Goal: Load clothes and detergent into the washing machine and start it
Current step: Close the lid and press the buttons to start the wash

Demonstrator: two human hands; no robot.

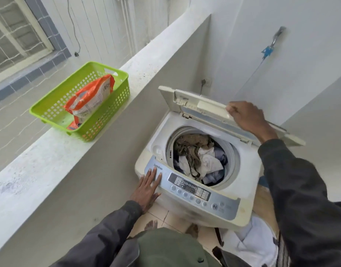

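Low wall with a ledge [50, 151] runs diagonally across the left, with the washer [160, 135] just beside its inner face on a tiled floor. The washer is a top-loader in white. Its lid [200, 105] is up, folded and tilted back toward the rear wall.

Green basket [50, 106] sits on the ledge, left of the washer and well apart from it. White cloth [250, 241] is heaped on the floor at the washer's front right corner.

The drum is open and holds the clothes [200, 157], a mixed pile of brown, white and blue pieces that stays below the rim. Grey-blue panel [219, 203] spans the washer's front edge, with rows of round buttons and a display block.

Detergent bag [90, 97], orange and white, lies slanted inside the basket with its top leaning toward the far side. A second orange item under it is partly hidden.

Right hand [246, 116] is at the raised lid's front edge, fingers curled over the edge and gripping it, dark sleeve behind. Left hand [146, 189] lies flat on the left end of the panel, fingers straight and slightly spread, holding nothing.

Bare toes [151, 224] show on the tiles below the left hand. Tap [277, 35] with a blue fitting is on the rear wall, a thin hose hanging from it. Socket [207, 82] with a plug in it sits behind the lid.
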